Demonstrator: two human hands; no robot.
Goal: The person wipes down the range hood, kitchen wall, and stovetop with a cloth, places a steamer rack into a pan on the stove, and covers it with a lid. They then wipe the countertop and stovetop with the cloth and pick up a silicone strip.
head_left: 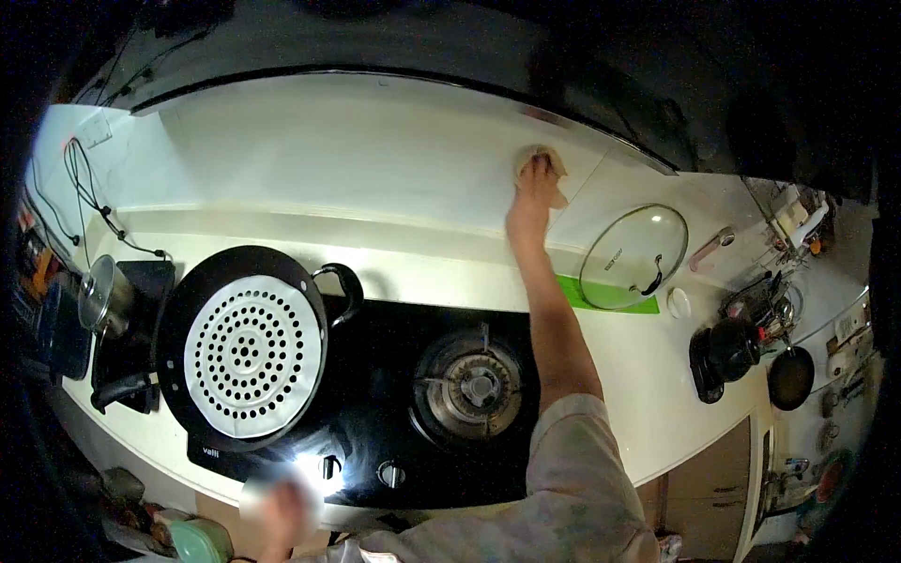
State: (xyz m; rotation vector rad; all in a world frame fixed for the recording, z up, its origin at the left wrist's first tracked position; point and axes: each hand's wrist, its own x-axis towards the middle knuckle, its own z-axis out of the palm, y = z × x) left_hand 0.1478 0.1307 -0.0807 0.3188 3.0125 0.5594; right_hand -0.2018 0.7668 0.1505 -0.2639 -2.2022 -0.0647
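Note:
My right hand (537,183) reaches up and presses a beige cloth (556,161) against the pale wall (375,141) behind the stove. Low at the front edge of the counter is my left hand (284,514), too blurred for its fingers to show. Near it are the control knobs (391,475) of the black gas stove (375,394). A black wok (171,375) with a white perforated steaming plate (247,353) inside stands on the left burner. The right burner (479,380) carries no pan.
Right of my forearm, a glass lid (619,249) leans on the wall over a green mat (601,298). A steel pot (114,293) and cables (89,192) are at the left. A knife block (727,352) stands right. A dark hood edge (394,75) runs above.

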